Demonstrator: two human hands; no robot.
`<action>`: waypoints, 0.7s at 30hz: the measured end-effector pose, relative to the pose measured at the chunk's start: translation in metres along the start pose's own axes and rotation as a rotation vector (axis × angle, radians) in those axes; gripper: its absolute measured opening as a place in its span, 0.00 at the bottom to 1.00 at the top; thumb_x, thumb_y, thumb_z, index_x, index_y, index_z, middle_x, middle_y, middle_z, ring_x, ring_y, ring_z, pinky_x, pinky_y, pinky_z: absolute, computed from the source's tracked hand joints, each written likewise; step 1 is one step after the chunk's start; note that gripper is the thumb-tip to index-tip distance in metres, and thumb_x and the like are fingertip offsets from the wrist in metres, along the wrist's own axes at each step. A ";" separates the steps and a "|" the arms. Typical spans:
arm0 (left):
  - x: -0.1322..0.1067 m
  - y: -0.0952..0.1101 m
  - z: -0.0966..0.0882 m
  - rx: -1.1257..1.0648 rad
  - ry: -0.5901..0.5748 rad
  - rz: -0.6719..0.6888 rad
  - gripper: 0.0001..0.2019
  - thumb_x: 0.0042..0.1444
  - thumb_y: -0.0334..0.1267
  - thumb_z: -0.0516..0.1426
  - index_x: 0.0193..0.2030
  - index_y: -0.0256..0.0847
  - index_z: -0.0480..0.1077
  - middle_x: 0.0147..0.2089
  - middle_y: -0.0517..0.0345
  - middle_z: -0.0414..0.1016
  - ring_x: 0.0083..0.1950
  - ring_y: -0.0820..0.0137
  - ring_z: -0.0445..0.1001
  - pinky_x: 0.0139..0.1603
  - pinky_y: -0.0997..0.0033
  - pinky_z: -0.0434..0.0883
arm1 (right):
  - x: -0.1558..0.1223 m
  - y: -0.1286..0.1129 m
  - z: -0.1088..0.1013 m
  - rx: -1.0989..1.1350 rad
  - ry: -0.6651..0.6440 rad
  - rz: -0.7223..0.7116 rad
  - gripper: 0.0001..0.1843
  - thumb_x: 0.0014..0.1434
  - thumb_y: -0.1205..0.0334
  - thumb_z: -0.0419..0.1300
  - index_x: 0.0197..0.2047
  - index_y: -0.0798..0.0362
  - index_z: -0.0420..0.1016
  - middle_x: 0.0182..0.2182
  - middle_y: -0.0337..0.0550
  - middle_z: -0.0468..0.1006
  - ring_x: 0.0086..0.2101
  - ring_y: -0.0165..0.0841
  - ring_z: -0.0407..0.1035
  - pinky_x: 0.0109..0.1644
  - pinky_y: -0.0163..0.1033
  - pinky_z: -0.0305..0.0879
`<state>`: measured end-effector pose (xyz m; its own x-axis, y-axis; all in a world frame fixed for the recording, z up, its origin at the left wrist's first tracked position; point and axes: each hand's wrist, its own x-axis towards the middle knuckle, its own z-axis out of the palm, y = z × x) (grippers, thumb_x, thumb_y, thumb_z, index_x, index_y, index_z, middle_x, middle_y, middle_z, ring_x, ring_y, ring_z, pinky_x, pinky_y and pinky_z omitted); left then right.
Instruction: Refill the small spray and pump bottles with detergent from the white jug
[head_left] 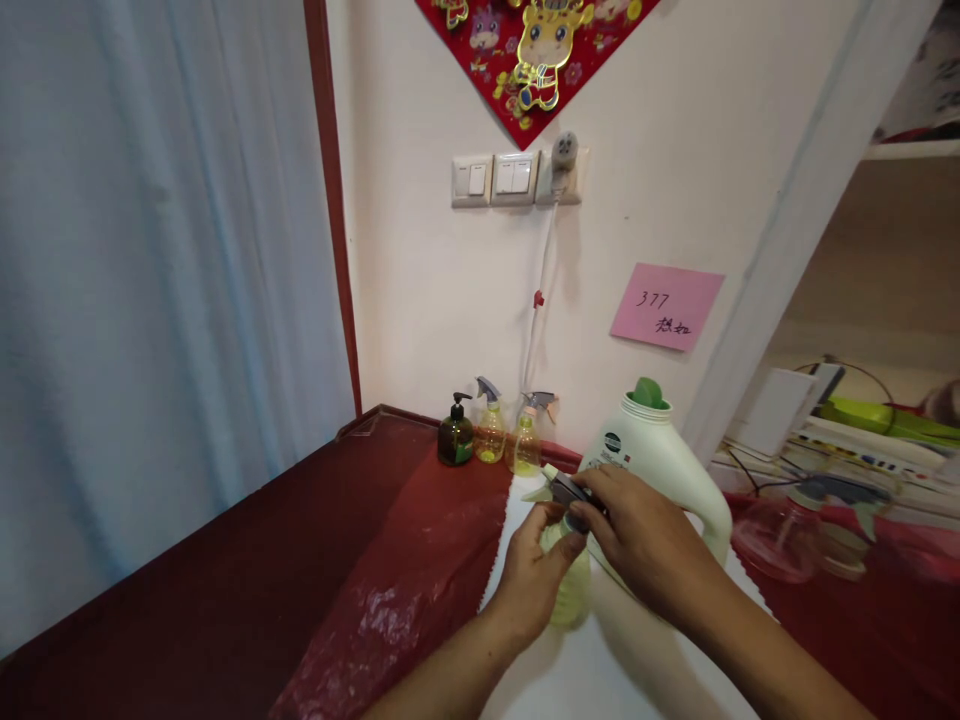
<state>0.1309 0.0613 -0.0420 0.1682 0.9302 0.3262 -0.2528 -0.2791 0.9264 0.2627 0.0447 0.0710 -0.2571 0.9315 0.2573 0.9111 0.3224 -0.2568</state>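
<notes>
A yellow-green spray bottle stands upright on a white sheet, partly covered by my fingers. My left hand is closed around its neck. On top, my right hand grips the dark grey spray head, whose pale nozzle points up and to the left. Whether the head is fully seated cannot be made out behind the fingers. Just behind my right hand is a large pale green jug with a handle. Something green shows in its uncapped mouth.
Against the wall stand a dark pump bottle and two yellow spray bottles, one left of the other. At right sits a clear pinkish spray bottle by a shelf. White paper lies over red plastic.
</notes>
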 end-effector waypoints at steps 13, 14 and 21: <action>0.001 0.008 -0.002 0.069 -0.005 0.009 0.17 0.60 0.47 0.63 0.53 0.41 0.77 0.53 0.50 0.79 0.57 0.55 0.73 0.61 0.59 0.65 | 0.002 0.000 0.002 0.015 -0.002 0.002 0.09 0.68 0.66 0.54 0.45 0.52 0.75 0.43 0.47 0.77 0.47 0.45 0.72 0.46 0.46 0.64; 0.001 0.008 -0.003 0.074 -0.011 0.012 0.18 0.61 0.48 0.62 0.54 0.42 0.78 0.54 0.51 0.79 0.58 0.55 0.73 0.62 0.59 0.65 | 0.002 0.000 0.002 0.017 -0.002 0.004 0.09 0.69 0.66 0.54 0.46 0.52 0.76 0.42 0.47 0.77 0.46 0.45 0.72 0.46 0.46 0.64; -0.003 0.000 -0.008 0.018 0.057 -0.014 0.24 0.66 0.55 0.55 0.55 0.38 0.77 0.56 0.47 0.79 0.59 0.56 0.74 0.64 0.57 0.64 | 0.000 0.000 0.006 0.049 0.071 0.007 0.17 0.70 0.63 0.51 0.55 0.51 0.77 0.43 0.49 0.77 0.48 0.47 0.71 0.46 0.49 0.67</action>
<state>0.1228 0.0601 -0.0445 0.1173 0.9458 0.3027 -0.2335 -0.2700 0.9341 0.2607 0.0453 0.0654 -0.2256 0.9199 0.3207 0.8954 0.3255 -0.3040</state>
